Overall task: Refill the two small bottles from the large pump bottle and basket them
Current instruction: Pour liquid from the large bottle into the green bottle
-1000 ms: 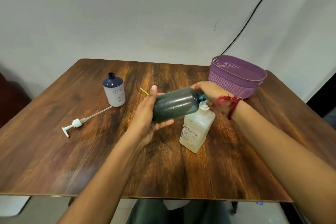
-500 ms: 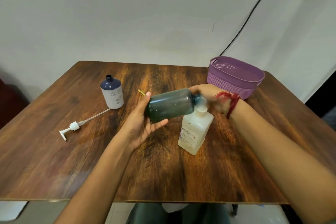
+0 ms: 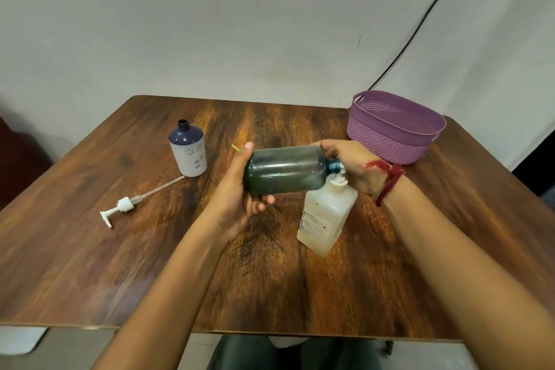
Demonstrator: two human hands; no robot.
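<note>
The large dark green bottle point(image 3: 285, 170) lies almost level above the table, its pump taken off. My left hand point(image 3: 240, 189) grips its base end, and my right hand point(image 3: 351, 164) holds its neck end, fingers curled over the shoulder. Its blue mouth sits right above the white neck of the small clear square bottle point(image 3: 326, 219), which stands on the table. The second small bottle point(image 3: 188, 153), white with a navy top and no cap, stands apart at the left. The purple basket point(image 3: 390, 141) sits at the back right with nothing visible in it.
The white pump head with its long tube point(image 3: 126, 206) lies on the wooden table point(image 3: 90, 264) at the left. A small yellow stick point(image 3: 235, 147) lies behind my left hand. A black cable hangs on the wall above the basket.
The green bottle has tipped from neck-raised to nearly level, bringing its mouth down onto the clear bottle's neck. Both hands kept their hold.
</note>
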